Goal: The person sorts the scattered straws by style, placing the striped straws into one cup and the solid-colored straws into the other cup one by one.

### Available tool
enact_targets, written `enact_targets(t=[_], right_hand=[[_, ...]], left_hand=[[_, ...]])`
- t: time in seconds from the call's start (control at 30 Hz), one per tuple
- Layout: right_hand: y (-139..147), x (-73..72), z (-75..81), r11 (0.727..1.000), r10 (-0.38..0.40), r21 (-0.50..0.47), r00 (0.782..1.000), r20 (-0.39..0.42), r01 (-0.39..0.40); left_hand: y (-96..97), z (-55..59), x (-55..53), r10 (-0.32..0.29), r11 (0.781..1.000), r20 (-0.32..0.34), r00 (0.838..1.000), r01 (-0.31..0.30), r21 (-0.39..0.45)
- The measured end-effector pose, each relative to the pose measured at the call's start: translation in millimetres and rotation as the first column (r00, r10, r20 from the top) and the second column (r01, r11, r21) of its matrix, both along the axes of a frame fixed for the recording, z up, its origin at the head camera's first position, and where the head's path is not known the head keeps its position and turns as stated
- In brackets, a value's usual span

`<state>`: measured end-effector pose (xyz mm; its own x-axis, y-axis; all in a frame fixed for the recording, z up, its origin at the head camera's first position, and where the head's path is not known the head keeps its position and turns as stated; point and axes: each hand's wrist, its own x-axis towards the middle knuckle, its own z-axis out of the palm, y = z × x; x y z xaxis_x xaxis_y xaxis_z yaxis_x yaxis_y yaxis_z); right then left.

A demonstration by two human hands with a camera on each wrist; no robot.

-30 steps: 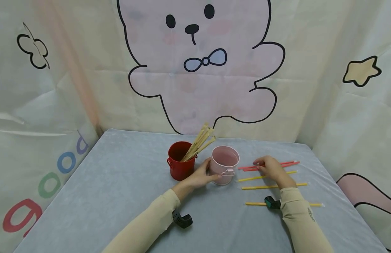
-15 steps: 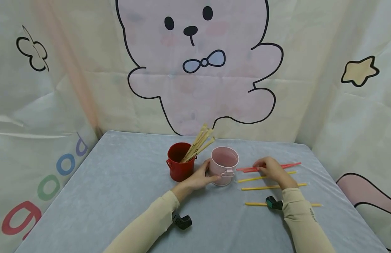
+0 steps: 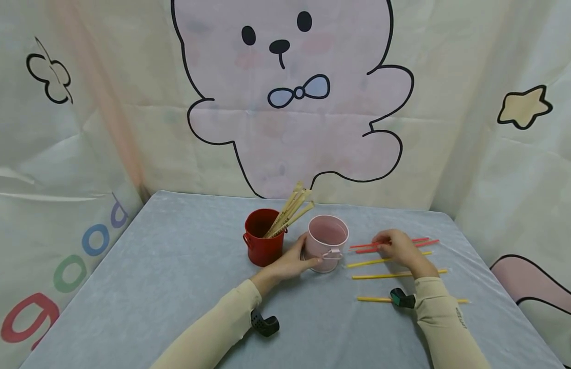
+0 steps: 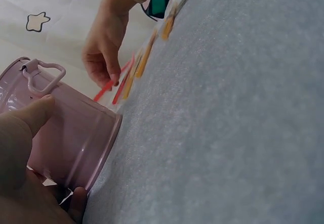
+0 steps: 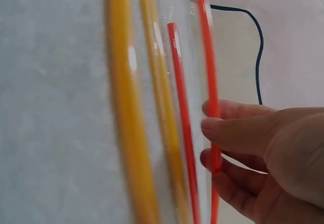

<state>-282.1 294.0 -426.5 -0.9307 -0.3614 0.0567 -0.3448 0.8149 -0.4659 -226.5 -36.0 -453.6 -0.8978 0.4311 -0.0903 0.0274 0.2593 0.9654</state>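
My left hand (image 3: 287, 262) grips the small pink metal bucket (image 3: 319, 247), thumb beside its folded handle; in the left wrist view the bucket (image 4: 76, 133) stands on the cloth. To its right, my right hand (image 3: 400, 249) pinches a red straw (image 5: 208, 57) between thumb and fingers. The right wrist view shows this straw apart from a second red straw (image 5: 182, 97), which lies on the cloth in clear wrapping. Nearer me lie yellow straws, among them a far one (image 3: 368, 263), a middle one (image 3: 378, 277) and a near one (image 3: 373, 299) partly hidden by the wrist camera.
A red bucket (image 3: 262, 251) stands just left of the pink one, with several paper-wrapped straws (image 3: 290, 212) leaning out of it. The blue-grey cloth (image 3: 175, 246) covers the table, and a printed curtain (image 3: 451, 128) hangs behind and at the sides.
The pinched red straw has shifted and now lies more apart from the other red straw. My right hand has moved very slightly to the right; my left hand stays on the pink bucket.
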Motion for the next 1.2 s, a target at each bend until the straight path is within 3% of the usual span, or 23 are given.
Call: enact_targets(t=[0.17, 0.27, 0.47, 0.6, 0.67, 0.73, 0.8, 0.97, 1.03, 1.1, 1.2], right_hand=[[-2, 7.2, 15.1, 0.997, -0.069, -0.045, 0.991, -0.112, 0.064], [-3, 11.5, 25.9, 0.992, -0.083, -0.113, 0.976, -0.202, 0.061], [-9, 18.6, 49.1, 0.962, -0.161, -0.266, 0.912, -0.378, 0.06], [-17, 24.7, 63.2, 0.902, -0.222, -0.432, 0.864, -0.451, 0.006], [-22, 29.5, 70.2, 0.853, -0.238, -0.519, 0.847, -0.474, -0.051], [-26, 34.2, 76.9, 0.787, -0.249, -0.604, 0.832, -0.495, -0.124], [-29, 38.4, 84.2, 0.69, -0.249, -0.69, 0.822, -0.512, -0.221], [-33, 46.8, 101.1, 0.391, -0.274, -0.822, 0.8, -0.534, -0.415], [-35, 50.6, 106.8, 0.317, -0.314, -0.842, 0.79, -0.527, -0.437], [-37, 55.1, 111.8, 0.26, -0.363, -0.86, 0.781, -0.508, -0.438], [-41, 62.1, 117.9, 0.154, -0.404, -0.885, 0.789, -0.463, -0.44]], left_hand=[[-0.4, -0.8, -0.1, -0.005, 1.0, 0.0, 1.0, 0.005, 0.0], [-1.4, -0.5, -0.3, -0.01, 1.0, 0.005, 1.0, 0.01, 0.003], [-2.1, 1.2, -3.8, -0.027, 0.999, -0.027, 0.999, 0.028, 0.032], [-1.7, -0.4, -4.3, -0.03, 0.999, -0.016, 0.999, 0.031, 0.026], [-1.8, -1.4, -3.3, -0.028, 0.999, -0.01, 1.0, 0.028, 0.025], [-2.2, -1.8, -2.1, -0.026, 0.999, -0.015, 1.0, 0.027, 0.028], [-2.6, -1.4, -0.9, -0.028, 0.999, -0.018, 0.999, 0.028, 0.029], [-2.5, -0.9, -1.1, -0.036, 0.999, -0.024, 0.999, 0.037, 0.028], [-2.4, -0.9, -1.9, -0.036, 0.999, -0.023, 0.999, 0.037, 0.028], [-2.3, -0.9, -2.5, -0.036, 0.999, -0.023, 0.999, 0.037, 0.026], [-2.4, -1.0, -2.8, -0.038, 0.999, -0.021, 0.999, 0.038, 0.03]])
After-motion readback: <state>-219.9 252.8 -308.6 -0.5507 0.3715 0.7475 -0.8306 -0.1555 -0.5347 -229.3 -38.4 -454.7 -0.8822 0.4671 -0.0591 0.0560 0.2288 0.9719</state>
